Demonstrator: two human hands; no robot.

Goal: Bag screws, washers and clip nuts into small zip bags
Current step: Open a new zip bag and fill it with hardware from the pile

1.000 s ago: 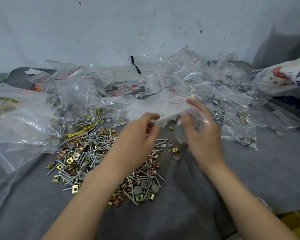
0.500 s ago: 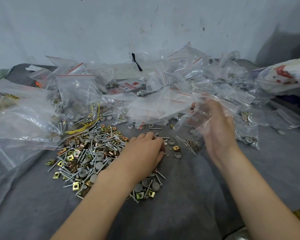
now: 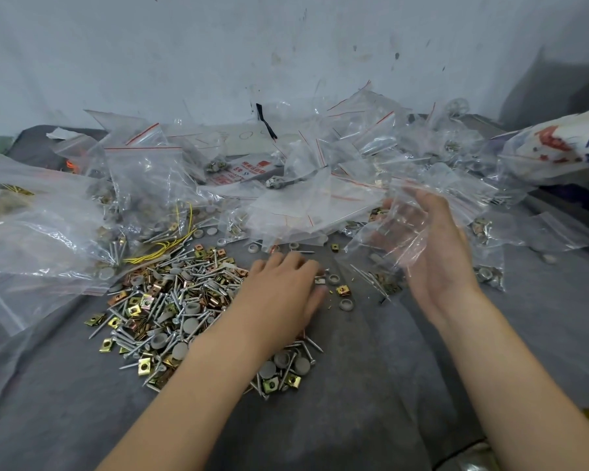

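Loose screws, washers, clip nuts (image 3: 170,311) still piled under my left hand (image 3: 283,294), fingers curling down, picking. Right hand (image 3: 436,253) pinching open bag (image 3: 398,236), partly loaded. Filled bags (image 3: 483,229) heaping beyond hands; I'm judging plenty left.

At frame centre, the left hand (image 3: 283,294) lay palm-down on the heap of screws, washers and clip nuts (image 3: 170,307) on grey cloth (image 3: 371,385). At right, the right hand (image 3: 436,256) held a clear zip bag (image 3: 402,232), partly filled. Filled bags (image 3: 371,158) crowded the upper frame.
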